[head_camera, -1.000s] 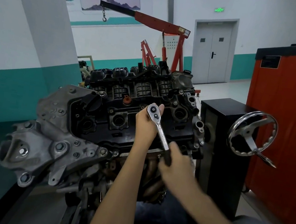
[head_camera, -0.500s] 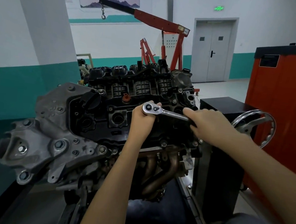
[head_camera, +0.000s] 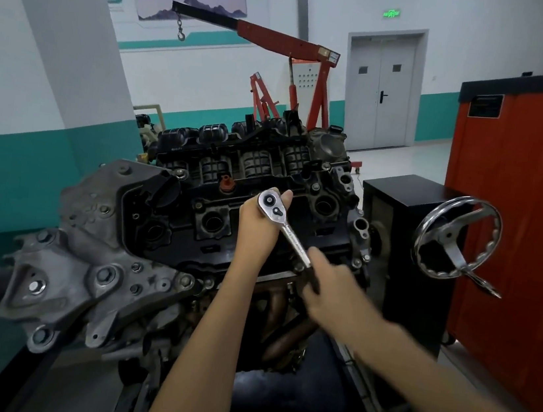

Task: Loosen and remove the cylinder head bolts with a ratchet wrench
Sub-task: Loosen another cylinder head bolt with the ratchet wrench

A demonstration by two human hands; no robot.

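Left hand [head_camera: 256, 228] fingers curl beneath the ratchet wrench [head_camera: 282, 223] head; right hand [head_camera: 333, 291] fingers clamp its handle. Loosening appears under way; removal remains.

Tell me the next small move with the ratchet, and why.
Probably swing the right hand round for a loosening stroke: it grips the ratchet wrench handle, which points toward the person, while the left hand cups the wrench head against the engine; the bolt is hidden.
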